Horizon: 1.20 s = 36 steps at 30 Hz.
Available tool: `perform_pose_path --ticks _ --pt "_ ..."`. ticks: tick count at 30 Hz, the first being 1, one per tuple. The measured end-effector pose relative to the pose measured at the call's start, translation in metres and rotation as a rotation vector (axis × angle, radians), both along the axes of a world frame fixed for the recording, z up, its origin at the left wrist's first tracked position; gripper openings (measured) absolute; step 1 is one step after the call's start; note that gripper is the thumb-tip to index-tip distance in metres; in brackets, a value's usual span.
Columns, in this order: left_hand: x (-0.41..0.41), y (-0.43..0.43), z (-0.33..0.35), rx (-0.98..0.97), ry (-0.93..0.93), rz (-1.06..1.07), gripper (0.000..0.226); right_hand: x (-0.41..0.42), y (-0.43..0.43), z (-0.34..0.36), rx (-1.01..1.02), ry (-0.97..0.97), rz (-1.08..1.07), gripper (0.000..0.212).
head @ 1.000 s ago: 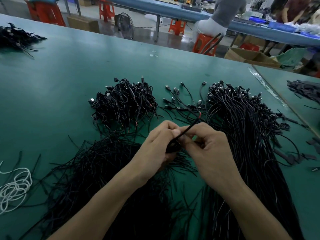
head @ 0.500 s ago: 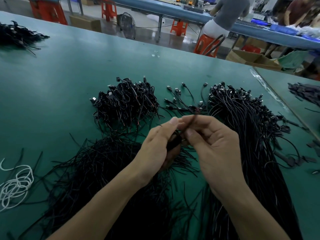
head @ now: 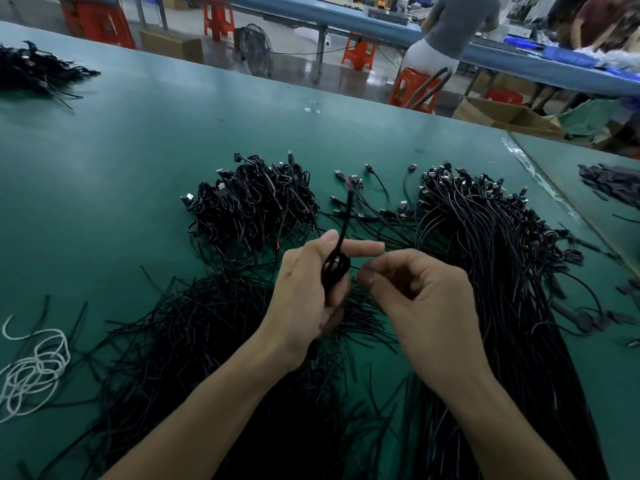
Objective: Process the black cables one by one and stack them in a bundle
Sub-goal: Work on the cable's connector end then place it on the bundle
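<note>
Coiled cable held at frame centre.
Left hand grips it; right hand curled beside, pinch unclear.

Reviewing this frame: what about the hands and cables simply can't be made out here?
1. Head view: whether the right hand pinches anything; its curled fingers cover the tips.
2. Head view: the coiled cable below the coil; the left hand gripping it hides it.
3. Head view: the near end of the long cable pile; bottom edge cuts it off.

White cord coiled on green table; orange stools (one occupied), cardboard box beyond
</note>
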<state>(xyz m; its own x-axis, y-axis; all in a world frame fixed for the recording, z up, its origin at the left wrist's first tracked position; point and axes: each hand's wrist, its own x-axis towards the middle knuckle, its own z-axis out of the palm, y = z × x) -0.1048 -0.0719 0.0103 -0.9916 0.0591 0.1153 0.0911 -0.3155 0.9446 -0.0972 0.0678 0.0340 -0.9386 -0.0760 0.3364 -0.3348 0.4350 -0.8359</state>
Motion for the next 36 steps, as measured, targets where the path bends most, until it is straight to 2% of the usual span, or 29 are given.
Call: perform_pose_path --ticks 3,6,9,14,18,21,23,26,29,31,33,36 --pt "0.0 0.001 0.001 -0.017 -0.048 0.014 0.051 0.002 -0.002 0.003 0.262 0.183 0.002 0.014" --pt "0.0 0.003 0.001 -0.075 -0.092 0.03 0.052 0.004 -0.004 0.003 0.463 0.268 0.104 0.011" --pt "0.0 0.004 0.001 -0.017 -0.101 0.028 0.057 0.005 -0.002 0.0 0.653 0.378 0.153 0.008" --pt "-0.001 0.004 -0.001 -0.126 -0.157 -0.005 0.069 0.002 0.006 0.0 0.893 0.654 0.229 0.008" --pt "-0.003 0.003 -0.007 -0.2 -0.211 -0.123 0.063 -0.005 0.014 0.008 0.911 0.799 0.315 0.008" --pt "-0.004 0.002 -0.011 -0.291 -0.303 -0.235 0.068 -0.009 0.017 0.011 0.876 0.703 0.418 0.006" --pt "-0.003 0.001 -0.012 -0.296 -0.307 -0.308 0.069 -0.01 0.019 0.01 0.834 0.549 0.429 0.005" --pt "-0.003 -0.002 -0.012 -0.233 -0.372 -0.429 0.064 -0.009 0.022 0.006 0.632 0.241 0.381 0.008" --pt "-0.005 -0.006 -0.01 -0.169 -0.467 -0.604 0.058 -0.014 0.026 0.005 0.425 0.015 0.317 0.017" --pt "-0.005 -0.009 -0.009 -0.206 -0.424 -0.709 0.044 -0.018 0.031 0.006 0.336 -0.121 0.337 0.018" --pt "-0.002 -0.011 -0.007 -0.321 -0.316 -0.784 0.033 -0.018 0.034 0.008 0.317 -0.185 0.367 0.017" --pt "0.0 -0.012 -0.005 -0.437 -0.264 -0.796 0.037 -0.012 0.033 0.008 0.398 -0.098 0.379 0.018"
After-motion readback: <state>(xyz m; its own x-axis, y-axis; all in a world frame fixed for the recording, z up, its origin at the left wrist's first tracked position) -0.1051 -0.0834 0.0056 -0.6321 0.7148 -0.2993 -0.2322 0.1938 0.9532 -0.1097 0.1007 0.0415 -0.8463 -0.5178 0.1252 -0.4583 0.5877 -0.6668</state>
